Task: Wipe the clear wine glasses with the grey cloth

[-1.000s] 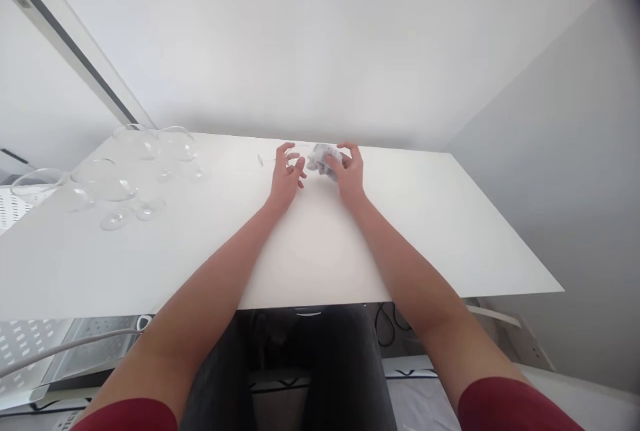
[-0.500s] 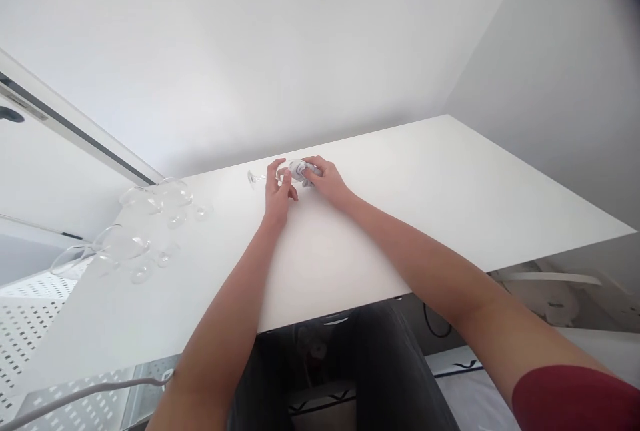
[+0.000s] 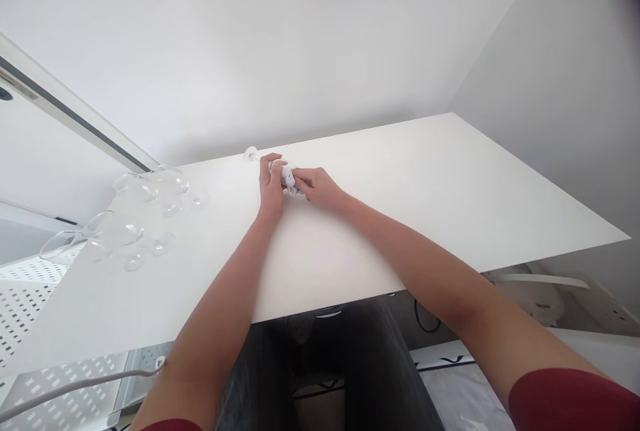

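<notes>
White tabletop (image 3: 400, 218), white wall behind. Our left hand (image 3: 271, 184), grip closed, holds a wine glass (image 3: 251, 154). Right of the glass, our right hand (image 3: 320, 186) clutches a cloth (image 3: 289, 178) against it.

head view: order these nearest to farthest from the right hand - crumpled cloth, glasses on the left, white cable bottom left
1. crumpled cloth, held in the right hand, mid table.
2. glasses, grouped at the table's left side.
3. white cable, below the table, bottom left.
</notes>
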